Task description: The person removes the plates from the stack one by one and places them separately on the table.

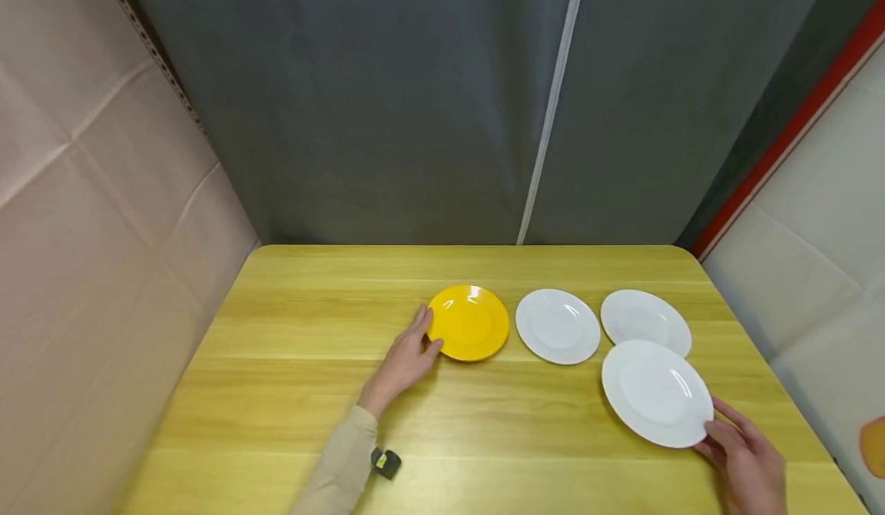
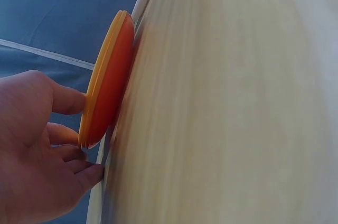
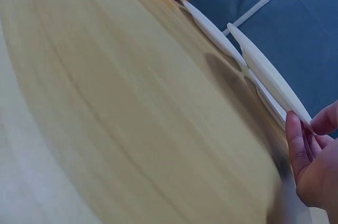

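Note:
In the head view my left hand (image 1: 406,360) reaches to the left side of a glossy yellow plate (image 1: 470,323), its thumb and fingers holding the rim. From the left wrist, the yellow plate's edge (image 2: 108,78) shows layered rim lines and an orange-looking underside. At the right, my right hand (image 1: 747,453) pinches a white plate (image 1: 657,393) by its near right rim, thumb above and fingers beneath. The right wrist view shows this held plate (image 3: 269,73) raised over the table, its shadow below. It partly overlaps a second white plate (image 1: 646,319) in the head view.
Between the yellow plate and the right-hand plates lies another white plate (image 1: 558,327). All stand on a wood-grain table (image 1: 290,392). A grey curtain (image 1: 387,115) hangs behind the far edge, with pale fabric walls (image 1: 90,230) at the sides.

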`<state>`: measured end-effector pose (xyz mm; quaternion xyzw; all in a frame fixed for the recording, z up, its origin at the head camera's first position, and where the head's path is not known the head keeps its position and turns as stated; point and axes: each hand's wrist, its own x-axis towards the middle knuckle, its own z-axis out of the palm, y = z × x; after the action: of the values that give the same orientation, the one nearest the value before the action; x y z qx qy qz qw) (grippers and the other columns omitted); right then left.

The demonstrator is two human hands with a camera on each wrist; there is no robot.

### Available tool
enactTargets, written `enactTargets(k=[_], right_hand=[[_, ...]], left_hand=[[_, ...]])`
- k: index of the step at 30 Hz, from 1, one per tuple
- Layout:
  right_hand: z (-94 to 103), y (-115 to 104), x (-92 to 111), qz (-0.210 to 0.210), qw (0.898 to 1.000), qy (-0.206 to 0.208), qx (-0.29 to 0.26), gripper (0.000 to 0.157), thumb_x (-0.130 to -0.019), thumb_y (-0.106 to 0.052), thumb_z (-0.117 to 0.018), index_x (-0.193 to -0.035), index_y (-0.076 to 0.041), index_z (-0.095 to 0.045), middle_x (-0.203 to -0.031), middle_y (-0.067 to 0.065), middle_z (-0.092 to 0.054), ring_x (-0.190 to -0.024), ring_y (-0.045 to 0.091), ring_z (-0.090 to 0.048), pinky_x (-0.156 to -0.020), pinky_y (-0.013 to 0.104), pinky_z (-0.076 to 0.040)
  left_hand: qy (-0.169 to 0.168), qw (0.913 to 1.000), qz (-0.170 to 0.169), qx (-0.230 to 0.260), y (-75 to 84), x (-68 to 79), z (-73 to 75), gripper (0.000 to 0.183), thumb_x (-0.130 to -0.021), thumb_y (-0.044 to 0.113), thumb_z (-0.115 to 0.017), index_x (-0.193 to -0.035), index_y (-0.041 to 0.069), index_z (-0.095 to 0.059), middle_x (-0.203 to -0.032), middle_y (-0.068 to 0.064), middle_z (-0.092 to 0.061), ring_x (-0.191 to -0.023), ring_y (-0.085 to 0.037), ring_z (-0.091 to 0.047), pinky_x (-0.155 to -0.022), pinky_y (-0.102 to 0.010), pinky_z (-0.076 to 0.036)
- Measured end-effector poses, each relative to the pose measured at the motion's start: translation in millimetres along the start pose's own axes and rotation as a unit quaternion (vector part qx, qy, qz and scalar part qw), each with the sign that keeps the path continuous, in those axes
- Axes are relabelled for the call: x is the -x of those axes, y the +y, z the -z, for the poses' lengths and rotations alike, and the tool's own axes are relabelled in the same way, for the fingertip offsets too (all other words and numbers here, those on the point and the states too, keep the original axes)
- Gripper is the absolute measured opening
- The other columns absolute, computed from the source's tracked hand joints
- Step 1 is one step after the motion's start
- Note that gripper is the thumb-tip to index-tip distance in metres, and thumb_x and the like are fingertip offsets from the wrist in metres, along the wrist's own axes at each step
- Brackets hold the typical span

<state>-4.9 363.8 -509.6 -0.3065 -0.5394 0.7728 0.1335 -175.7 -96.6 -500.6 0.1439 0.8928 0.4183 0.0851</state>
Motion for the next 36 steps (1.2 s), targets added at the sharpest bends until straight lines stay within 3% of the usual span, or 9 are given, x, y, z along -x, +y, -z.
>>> enactTargets(k=[8,14,19,21,23,25,27,29,36], right_hand=[[9.9,-7,0,-0.051,0.995,0.067,0.048,0.038,-0.097,-0.004,-0.062,-0.086,-0.037,-0.076,-0.08,-0.018,-0.073,-0.065,0.007,-0.07,-0.061,0.023,-0.061],[15.9,-9,2,-0.054,0.995,0.06,0.058,0.036,-0.096,-0.005,-0.066,-0.085,-0.038,-0.077,-0.082,-0.022,-0.072,-0.066,0.005,-0.069,-0.062,0.022,-0.061],[20.0,-10,2,-0.068,0.989,0.066,0.116,0.038,-0.098,-0.008,-0.064,-0.084,-0.043,-0.071,-0.075,-0.021,-0.071,-0.067,0.002,-0.069,-0.062,0.02,-0.06],[21.6,-9,1,-0.083,0.983,0.082,0.145,0.034,-0.099,-0.011,-0.062,-0.091,-0.043,-0.068,-0.073,-0.023,-0.069,-0.067,0.001,-0.068,-0.061,0.019,-0.059],[23.5,-7,-2,-0.092,0.974,0.093,0.186,0.032,-0.1,-0.014,-0.06,-0.116,-0.04,-0.066,-0.072,-0.027,-0.066,-0.067,0.0,-0.067,-0.061,0.019,-0.059],[26.4,-5,-4,-0.1,0.963,0.102,0.227,0.043,-0.102,-0.017,-0.058,-0.142,-0.033,-0.055,-0.07,-0.03,-0.061,-0.066,-0.001,-0.066,-0.062,0.019,-0.059],[30.5,-4,-7,-0.102,0.955,0.103,0.259,0.057,-0.103,-0.018,-0.056,-0.157,-0.017,-0.039,-0.069,-0.031,-0.058,-0.066,-0.001,-0.065,-0.062,0.019,-0.059],[34.8,-2,-9,-0.097,0.951,0.103,0.274,0.059,-0.103,-0.018,-0.055,-0.158,-0.007,-0.035,-0.068,-0.031,-0.057,-0.065,-0.001,-0.065,-0.062,0.019,-0.059],[43.9,2,-10,-0.093,0.948,0.113,0.284,0.058,-0.102,-0.016,-0.054,-0.156,-0.005,-0.036,-0.067,-0.032,-0.056,-0.062,-0.001,-0.065,-0.061,0.02,-0.06]], left_hand=[[-0.003,1.0,0.001,-0.001,-1.1,-0.5,-0.1,0.068,-0.106,0.029,-0.053,-0.161,0.006,-0.02,-0.171,-0.01,-0.008,-0.157,-0.025,-0.013,-0.128,-0.047,-0.019],[-0.002,1.0,0.001,0.006,-1.1,0.0,0.6,0.068,-0.106,0.029,-0.053,-0.161,0.006,-0.02,-0.171,-0.01,-0.007,-0.158,-0.026,-0.013,-0.128,-0.048,-0.019],[-0.003,0.9999,0.003,0.01,-1.0,0.2,0.3,0.068,-0.106,0.029,-0.053,-0.161,0.006,-0.02,-0.171,-0.009,-0.007,-0.158,-0.025,-0.013,-0.128,-0.048,-0.019],[-0.002,0.9999,0.004,0.009,-1.1,0.0,0.3,0.068,-0.106,0.03,-0.053,-0.161,0.007,-0.02,-0.171,-0.009,-0.007,-0.158,-0.025,-0.013,-0.128,-0.047,-0.019],[-0.001,1.0,0.004,0.007,-1.1,-0.2,0.3,0.068,-0.106,0.03,-0.053,-0.161,0.007,-0.021,-0.171,-0.009,-0.008,-0.158,-0.025,-0.013,-0.128,-0.047,-0.019],[-0.001,1.0,0.004,0.005,-1.1,-0.3,0.5,0.068,-0.106,0.03,-0.053,-0.161,0.007,-0.021,-0.171,-0.009,-0.008,-0.157,-0.025,-0.014,-0.128,-0.047,-0.02],[0.0,1.0,0.004,0.002,-0.4,0.1,1.0,0.068,-0.106,0.03,-0.053,-0.161,0.007,-0.021,-0.171,-0.01,-0.008,-0.157,-0.026,-0.014,-0.128,-0.048,-0.02],[-0.001,1.0,0.005,0.002,0.3,0.7,1.5,0.068,-0.106,0.03,-0.053,-0.161,0.006,-0.021,-0.171,-0.01,-0.008,-0.157,-0.026,-0.014,-0.128,-0.048,-0.02],[-0.001,1.0,0.004,-0.002,0.3,0.6,0.9,0.068,-0.106,0.03,-0.053,-0.161,0.007,-0.021,-0.171,-0.01,-0.009,-0.157,-0.026,-0.014,-0.128,-0.048,-0.02]])
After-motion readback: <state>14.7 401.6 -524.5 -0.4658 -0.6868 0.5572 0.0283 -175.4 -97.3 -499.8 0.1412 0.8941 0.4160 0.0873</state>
